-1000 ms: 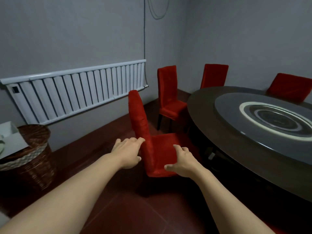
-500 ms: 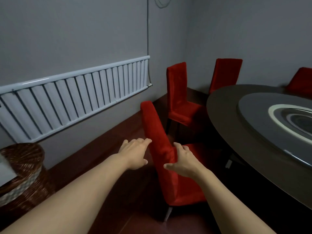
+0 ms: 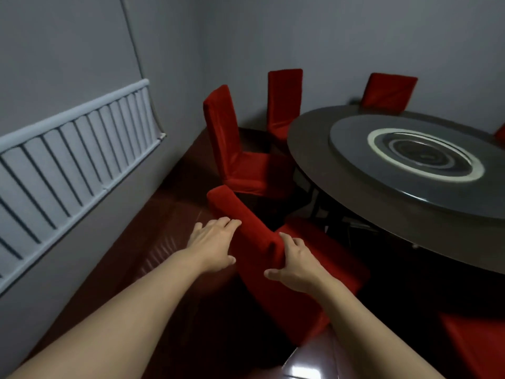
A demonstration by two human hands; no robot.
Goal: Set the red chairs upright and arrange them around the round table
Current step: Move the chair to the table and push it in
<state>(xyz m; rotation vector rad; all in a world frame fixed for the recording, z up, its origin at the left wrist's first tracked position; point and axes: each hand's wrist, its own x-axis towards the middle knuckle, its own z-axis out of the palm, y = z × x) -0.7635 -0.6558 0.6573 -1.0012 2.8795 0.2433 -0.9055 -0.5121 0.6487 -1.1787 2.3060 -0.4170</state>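
Observation:
The nearest red chair (image 3: 322,258) stands upright in front of me, its seat facing the round dark table (image 3: 363,222). My left hand (image 3: 211,243) rests against the rear of its backrest, fingers fairly straight along the top edge. My right hand (image 3: 296,265) grips the backrest's right corner, thumb behind and fingers in front. Three more red chairs stand upright by the table: one at the left (image 3: 237,151), one behind it (image 3: 284,99), one at the far side (image 3: 388,90).
A grey turntable (image 3: 352,138) lies on the table. A white radiator (image 3: 68,160) runs along the left wall. Another red seat (image 3: 475,346) shows at the bottom right, and a red sliver (image 3: 500,134) at the right edge. Dark red floor (image 3: 169,214) lies between wall and chairs.
The held chair has come closer to me and nearer the table, and my hands now sit at the top of its backrest. The view swung right and down; the wicker basket left it.

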